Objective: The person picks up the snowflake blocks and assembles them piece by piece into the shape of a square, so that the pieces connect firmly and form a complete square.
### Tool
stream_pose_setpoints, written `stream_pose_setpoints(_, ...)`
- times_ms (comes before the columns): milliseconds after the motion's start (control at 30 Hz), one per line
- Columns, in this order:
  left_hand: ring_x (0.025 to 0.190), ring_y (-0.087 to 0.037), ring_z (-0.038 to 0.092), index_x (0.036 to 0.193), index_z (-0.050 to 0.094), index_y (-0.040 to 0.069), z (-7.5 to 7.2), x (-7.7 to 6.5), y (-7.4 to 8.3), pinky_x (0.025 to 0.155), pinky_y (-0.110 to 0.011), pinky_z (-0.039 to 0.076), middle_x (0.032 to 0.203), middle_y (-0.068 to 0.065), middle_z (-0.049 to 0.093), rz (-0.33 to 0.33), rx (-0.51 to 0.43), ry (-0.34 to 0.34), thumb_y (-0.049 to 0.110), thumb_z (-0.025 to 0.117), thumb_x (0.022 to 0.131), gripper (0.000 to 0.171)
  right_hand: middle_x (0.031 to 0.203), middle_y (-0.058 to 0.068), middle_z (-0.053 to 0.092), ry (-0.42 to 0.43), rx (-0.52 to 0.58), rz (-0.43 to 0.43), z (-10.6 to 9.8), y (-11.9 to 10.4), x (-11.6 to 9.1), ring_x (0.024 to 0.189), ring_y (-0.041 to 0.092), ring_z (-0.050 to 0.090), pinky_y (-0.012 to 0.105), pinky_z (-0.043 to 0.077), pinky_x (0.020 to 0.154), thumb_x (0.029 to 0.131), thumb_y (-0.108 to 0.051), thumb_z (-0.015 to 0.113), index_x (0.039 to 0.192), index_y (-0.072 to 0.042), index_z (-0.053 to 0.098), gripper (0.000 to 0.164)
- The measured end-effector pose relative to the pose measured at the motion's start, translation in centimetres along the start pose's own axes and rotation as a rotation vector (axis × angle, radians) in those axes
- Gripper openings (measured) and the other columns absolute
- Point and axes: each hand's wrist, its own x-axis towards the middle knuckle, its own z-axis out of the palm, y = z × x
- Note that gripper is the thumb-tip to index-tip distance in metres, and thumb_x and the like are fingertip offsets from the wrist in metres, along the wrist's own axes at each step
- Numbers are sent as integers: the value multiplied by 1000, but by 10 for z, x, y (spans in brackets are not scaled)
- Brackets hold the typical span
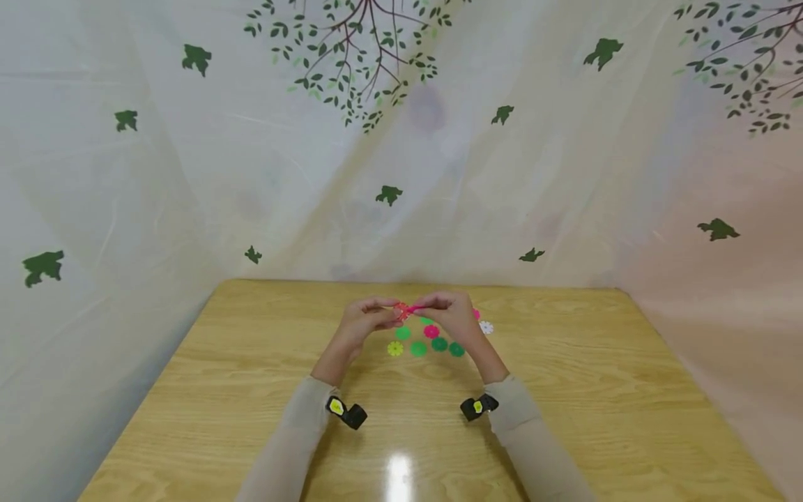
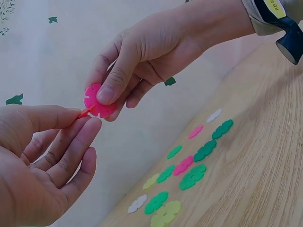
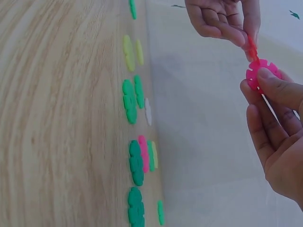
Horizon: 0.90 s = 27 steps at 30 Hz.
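Note:
Above the table my left hand (image 1: pixel 364 319) pinches an orange-red notched disc (image 3: pixel 253 48) between thumb and fingers, and it is seen edge-on in both wrist views. Opposite it, my right hand (image 1: pixel 456 319) pinches a bright pink notched disc (image 2: pixel 92 99) with its thumb flat on the face. At their rims the two discs meet at an angle; whether the slots are engaged I cannot tell. Below the hands lie several loose flower-shaped discs, among them a yellow one (image 1: pixel 395 348), a pink one (image 1: pixel 431 331) and a dark green one (image 1: pixel 456 349).
The pieces lie flat on a wood-grain table (image 1: pixel 251 390), towards its far side. A white disc (image 1: pixel 486 327) is by the right wrist. Behind the table hangs a pale cloth (image 1: pixel 301 188) printed with leaves and branches. Both wrists carry black straps with cameras.

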Motion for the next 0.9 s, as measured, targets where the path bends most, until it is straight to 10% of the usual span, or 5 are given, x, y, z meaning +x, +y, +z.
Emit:
stream_pose_setpoints(700, 70, -11, 75, 122, 62, -19, 7, -4, 1, 76, -27, 63, 85, 2, 75, 35, -91, 28, -7, 65, 93, 31, 90, 33, 72, 60, 29, -21, 9, 1, 0, 76, 6, 74, 26, 63, 73, 83, 11, 76, 87, 14, 75, 5)
stream_pose_setpoints(900, 74, -11, 74, 121, 67, -12, 5, -2, 3, 95, -46, 59, 89, 0, 76, 23, -16, 38, 0, 68, 94, 29, 94, 29, 74, 36, 21, 1, 9, -1, -1, 80, 8, 75, 26, 62, 76, 84, 6, 77, 91, 12, 74, 9)
